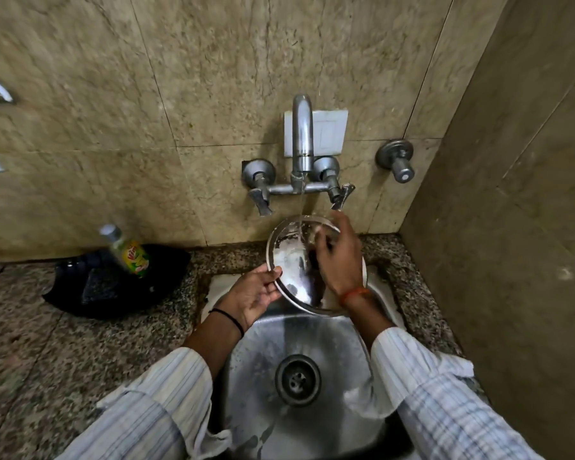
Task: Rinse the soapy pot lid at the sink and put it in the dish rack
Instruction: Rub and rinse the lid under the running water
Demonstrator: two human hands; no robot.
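Home kitchen: steel sink (312, 340), wall tap (302, 141).

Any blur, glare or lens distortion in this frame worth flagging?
Head view: wide-angle bending bows the wall tiles toward the edges; the bottle is motion-smeared; the right hand's fingers blur over the lid; glare patches on the sink; corners dim.

A: I read the pot lid (292, 260) as silver steel with white suds. Sleeves (445, 403)?

B: I log them white with pale blue-grey stripes. Far wall (213, 78): mottled beige. Counter (30, 343): speckled grey-brown granite. Left bottle (130, 254): yellow-green label.
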